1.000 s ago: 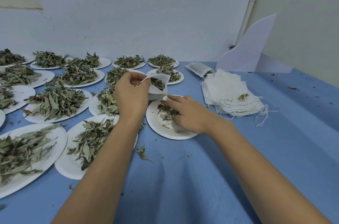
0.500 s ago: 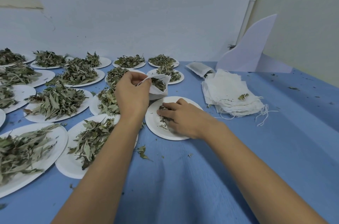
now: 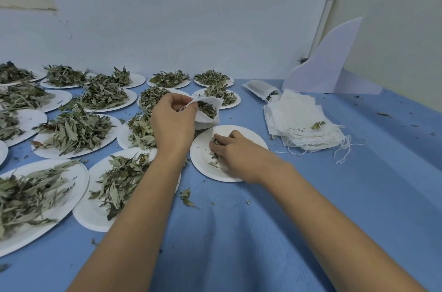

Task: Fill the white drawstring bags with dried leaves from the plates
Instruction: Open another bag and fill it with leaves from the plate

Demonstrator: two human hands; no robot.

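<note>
My left hand [image 3: 172, 122] holds a white drawstring bag [image 3: 207, 112] by its mouth, just above the table; dried leaves show inside the open bag. Right below it sits a nearly bare white plate [image 3: 203, 155] with a few leaf crumbs. My right hand [image 3: 235, 150] rests on that plate, its fingers curled round a small clump of dried leaves [image 3: 215, 146]. A stack of flat white drawstring bags [image 3: 301, 122] lies to the right, strings trailing off its near edge.
Several white plates heaped with dried leaves [image 3: 74, 131] cover the left half of the blue table [image 3: 263, 232]. A filled bag [image 3: 260, 88] lies behind the stack. A white curved board [image 3: 327, 62] stands at the back right. Loose leaf bits [image 3: 187, 197] dot the cloth.
My right hand's fingers, spread flat on the plate a second ago, have drawn together and gathered the leaf crumbs into a clump. My left hand and the bag have stayed in place.
</note>
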